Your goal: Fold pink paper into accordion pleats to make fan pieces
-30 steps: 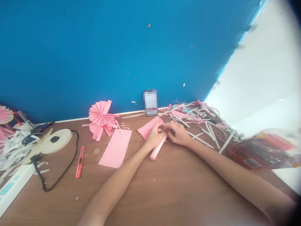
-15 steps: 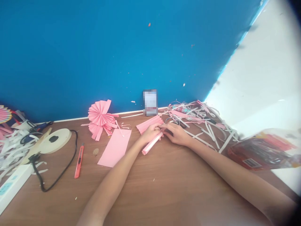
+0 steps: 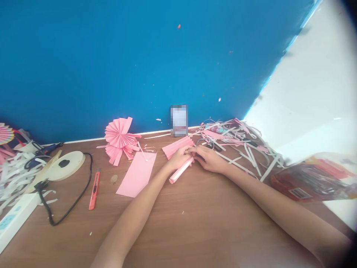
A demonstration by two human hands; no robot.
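My left hand is closed around a narrow folded strip of pink pleated paper, whose near end shows a white band and sticks out toward me. At the strip's far end, my right hand pinches with its fingertips, meeting the left fingers there. The exact grip of both sets of fingertips is partly hidden. Just behind my hands lies another pleated pink paper, spread a little. To the left are a flat pink sheet and pink paper fans with open pleats.
A red utility knife lies left, near a roll of cream tape, a black cable and a white power strip. Paper scraps heap at the back right, beside a plastic bag. A phone leans on the blue wall.
Almost nothing differs. Both hands stay on the folded paper at the same place, and the whole view has shifted very slightly.
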